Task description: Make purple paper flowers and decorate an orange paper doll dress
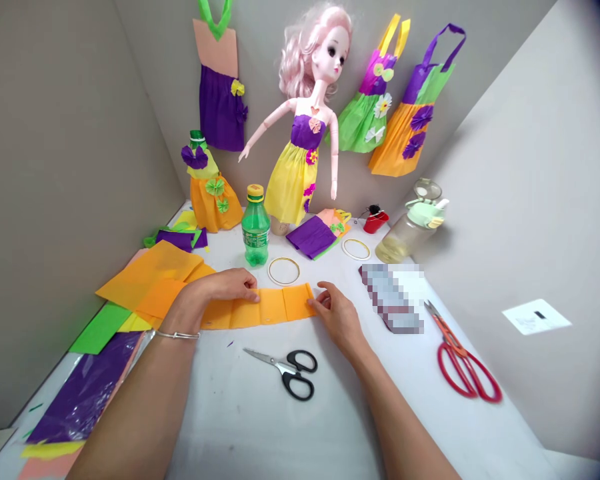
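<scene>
An orange strip (273, 307) with upright crease lines lies across the white table. My left hand (233, 285) rests on its upper edge left of the middle, thumb pressed on the strip and fingers curled. At the right end, my right hand (333, 310) pinches the strip's edge between thumb and fingers. Black-handled scissors (285, 370) lie slightly open on the table just below the strip. Above it stands a green bottle (256, 230) with a yellow cap, beside a white and gold ring (284, 259).
Orange sheets (153, 273) and a purple packet (83, 387) cover the left side. A doll (305, 140) stands at the back. On the right are a blurred phone-like object (390, 300), red scissors (463, 363) and a clear bottle (405, 233).
</scene>
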`<state>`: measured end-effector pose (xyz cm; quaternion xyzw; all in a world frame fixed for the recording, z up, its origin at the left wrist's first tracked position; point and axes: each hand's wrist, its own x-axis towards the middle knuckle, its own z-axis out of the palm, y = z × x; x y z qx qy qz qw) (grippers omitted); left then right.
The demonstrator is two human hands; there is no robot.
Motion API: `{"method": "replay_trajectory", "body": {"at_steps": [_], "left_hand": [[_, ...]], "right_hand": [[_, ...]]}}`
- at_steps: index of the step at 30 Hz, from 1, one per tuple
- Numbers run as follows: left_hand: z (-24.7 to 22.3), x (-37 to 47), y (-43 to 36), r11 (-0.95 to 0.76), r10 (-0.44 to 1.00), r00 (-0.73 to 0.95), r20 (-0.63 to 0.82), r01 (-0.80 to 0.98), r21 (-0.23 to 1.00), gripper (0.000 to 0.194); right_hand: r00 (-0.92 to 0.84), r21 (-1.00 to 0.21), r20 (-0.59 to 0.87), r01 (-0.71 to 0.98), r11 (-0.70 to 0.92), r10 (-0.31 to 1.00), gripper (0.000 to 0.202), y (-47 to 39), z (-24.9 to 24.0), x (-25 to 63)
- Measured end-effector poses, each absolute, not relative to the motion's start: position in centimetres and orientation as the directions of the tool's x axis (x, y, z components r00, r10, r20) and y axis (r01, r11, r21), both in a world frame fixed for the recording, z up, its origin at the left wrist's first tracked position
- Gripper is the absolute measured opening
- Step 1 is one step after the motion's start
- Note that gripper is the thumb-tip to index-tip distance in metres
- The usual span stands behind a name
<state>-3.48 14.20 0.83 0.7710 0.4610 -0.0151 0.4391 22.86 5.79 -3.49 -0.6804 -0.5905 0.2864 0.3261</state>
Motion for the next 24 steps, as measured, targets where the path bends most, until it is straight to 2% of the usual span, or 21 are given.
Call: {"method": "replay_trajectory", "body": {"at_steps": [8,15,20,24], "left_hand": [[1.7,-4.1,14.1,-0.21,0.717,0.607,-0.342,0.656,0.725,0.028],[5.4,-6.2,12.8,-0.21,0.793,0.57,-0.214,0.586,0.783,0.03],[9.1,-7.0,12.1,-0.247,0.923,0.384,0.033,0.523,0.816,0.03],[12.9,-7.5,12.5,-0.326,0.943,0.253,0.216,0.569,0.755,0.026]], "right_hand": [[0.019,-0.928,-0.07,0.366,-0.072,0.997,0.027,6.1,-3.1,22.2],[-0.048,-0.973,-0.001,0.229,0.01,0.999,0.025,6.5,0.9,20.9],[-0.089,-0.978,0.112,0.166,0.125,0.99,0.024,9.2,5.9,19.7],[-0.094,-0.957,0.271,0.077,0.279,0.958,0.022,12.0,9.6,18.4]]}}
